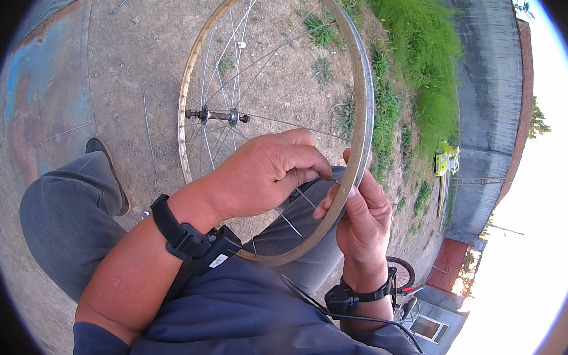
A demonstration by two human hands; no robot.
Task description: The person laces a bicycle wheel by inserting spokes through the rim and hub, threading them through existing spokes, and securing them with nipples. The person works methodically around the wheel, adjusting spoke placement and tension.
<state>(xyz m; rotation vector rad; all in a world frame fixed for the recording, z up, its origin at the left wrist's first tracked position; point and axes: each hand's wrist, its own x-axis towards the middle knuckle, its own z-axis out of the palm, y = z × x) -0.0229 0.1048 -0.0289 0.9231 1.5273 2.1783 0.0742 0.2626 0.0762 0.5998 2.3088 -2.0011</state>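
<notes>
Left hand (264, 176) pinches a spoke (309, 198) at the bicycle wheel rim (364, 117), which right hand (360, 215) grips; seating it seemingly needs fine alignment.

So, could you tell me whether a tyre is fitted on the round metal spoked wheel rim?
No, the round metal spoked wheel rim is bare, with no rubber around its outer edge.

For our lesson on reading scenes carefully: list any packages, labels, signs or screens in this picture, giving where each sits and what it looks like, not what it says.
Label: a small white rectangular tag on the black device strapped to the left wrist, just below the bicycle wheel rim; its print is too small to tell.
No packages, signs or screens are visible.
</notes>
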